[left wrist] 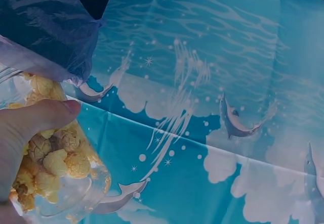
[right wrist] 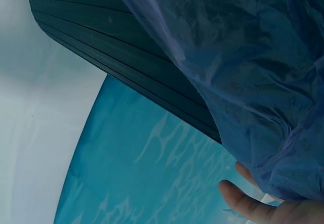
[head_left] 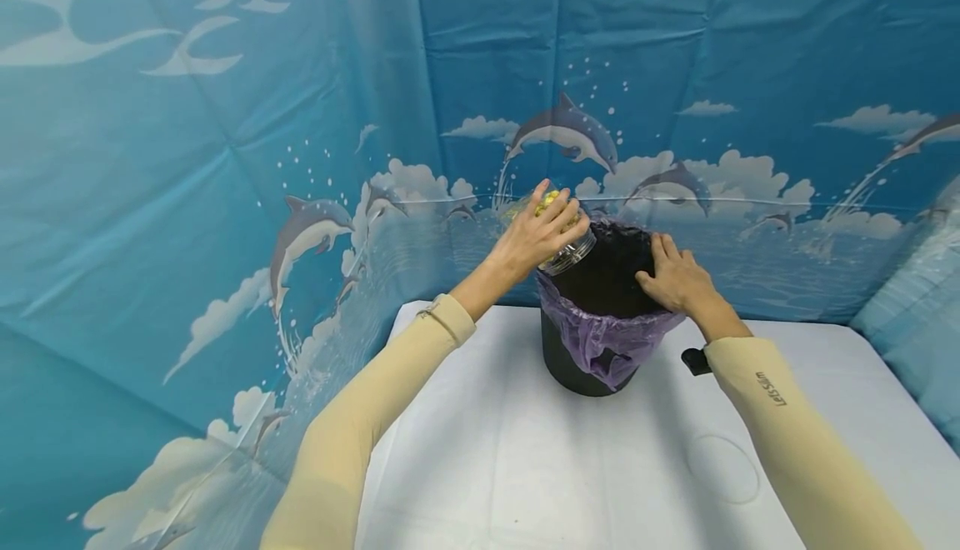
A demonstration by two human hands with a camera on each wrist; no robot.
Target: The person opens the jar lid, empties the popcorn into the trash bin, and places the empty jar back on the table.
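Note:
My left hand grips a clear plastic jar tilted over the bin, its mouth towards the opening. Yellowish popcorn lies inside the jar, seen close up in the left wrist view with my thumb across the wall. Below it stands a dark trash can, lined with a thin purple bag folded over the rim. At the can's right side my right hand holds the bagged rim. In the right wrist view the bag hides part of that hand. The can's inside is too dark to make out.
The can stands on a white-covered table near its back edge. Blue sheeting printed with dolphins hangs close behind and on both sides. A small black object shows beside the right sleeve. A faint ring marks the cover.

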